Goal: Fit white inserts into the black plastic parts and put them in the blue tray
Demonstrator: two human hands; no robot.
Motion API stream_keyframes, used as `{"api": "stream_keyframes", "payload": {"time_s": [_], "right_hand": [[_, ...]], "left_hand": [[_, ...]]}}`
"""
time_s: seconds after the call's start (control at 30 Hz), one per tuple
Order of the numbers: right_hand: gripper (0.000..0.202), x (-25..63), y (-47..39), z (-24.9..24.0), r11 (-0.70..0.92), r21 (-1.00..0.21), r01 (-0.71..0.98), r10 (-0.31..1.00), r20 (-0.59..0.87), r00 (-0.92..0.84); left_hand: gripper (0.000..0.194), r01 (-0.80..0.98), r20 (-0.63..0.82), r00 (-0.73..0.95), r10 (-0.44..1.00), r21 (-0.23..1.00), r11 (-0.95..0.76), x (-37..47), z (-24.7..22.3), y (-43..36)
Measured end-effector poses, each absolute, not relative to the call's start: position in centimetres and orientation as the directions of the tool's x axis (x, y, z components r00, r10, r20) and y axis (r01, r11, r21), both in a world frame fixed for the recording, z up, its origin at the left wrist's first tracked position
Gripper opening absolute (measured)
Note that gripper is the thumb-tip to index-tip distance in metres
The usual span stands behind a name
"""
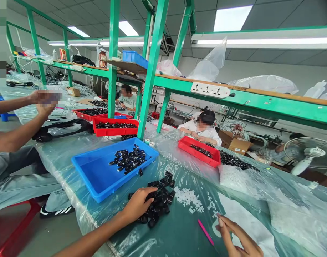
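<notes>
My left hand (140, 203) rests on a loose pile of small black pieces (159, 200), its fingers apart; whether it grips one is hard to tell. At the lower right, my right hand (233, 233) has thumb and index finger pinched together, and anything between them is too small to name. Small white bits (188, 198) lie scattered between the hands. A pink pen-like tool (205, 232) lies on the table left of my right hand. Beyond my left hand, a blue tray (92, 175) holds more black pieces at its far end.
Red trays (199, 155) with black pieces stand farther off. A green post (151, 75) rises behind the blue tray. Clear bags (294, 217) lie at the right beside a white sheet (246, 217). A person's arms (16, 139) show at the left; other people sit across the table.
</notes>
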State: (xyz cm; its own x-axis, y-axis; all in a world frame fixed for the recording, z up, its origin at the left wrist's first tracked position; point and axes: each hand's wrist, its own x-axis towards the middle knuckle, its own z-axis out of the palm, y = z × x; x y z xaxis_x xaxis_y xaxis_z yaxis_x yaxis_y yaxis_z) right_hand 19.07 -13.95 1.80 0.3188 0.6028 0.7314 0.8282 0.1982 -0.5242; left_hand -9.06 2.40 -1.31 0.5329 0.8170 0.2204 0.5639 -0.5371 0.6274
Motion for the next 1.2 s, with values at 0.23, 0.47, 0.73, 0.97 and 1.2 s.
{"api": "stream_keyframes", "payload": {"time_s": [0.23, 0.47, 0.73, 0.97, 1.2], "right_hand": [[0.016, 24.3, -13.1, 4.1, 0.214, -0.031, 0.976, 0.583, 0.806, -0.102], [0.024, 25.4, -15.2, 1.3, -0.126, -0.107, 0.986, 0.477, 0.865, 0.155], [0.031, 25.8, -15.4, 0.7, -0.146, -0.269, 0.952, 0.545, 0.781, 0.304], [0.033, 25.8, -15.4, 0.5, -0.172, -0.279, 0.945, 0.553, 0.767, 0.327], [0.034, 25.4, -15.5, 1.3, -0.283, -0.381, 0.88, 0.499, 0.725, 0.474]], "left_hand": [[0.032, 0.779, 0.184, 0.477, 0.86, 0.365, -0.51, -8.7, -0.4, 2.7], [0.027, 0.737, 0.179, 0.497, 0.849, 0.429, -0.522, -8.0, -0.1, 3.5], [0.015, 0.482, 0.148, 0.517, 0.843, 0.764, -0.43, -6.3, 0.7, 4.6], [0.035, 0.077, 0.045, 0.613, 0.789, 0.99, -0.116, -2.9, 0.6, 5.9], [0.047, -0.255, -0.014, 0.79, 0.613, 0.902, 0.348, 1.3, 2.6, 4.0]]}}
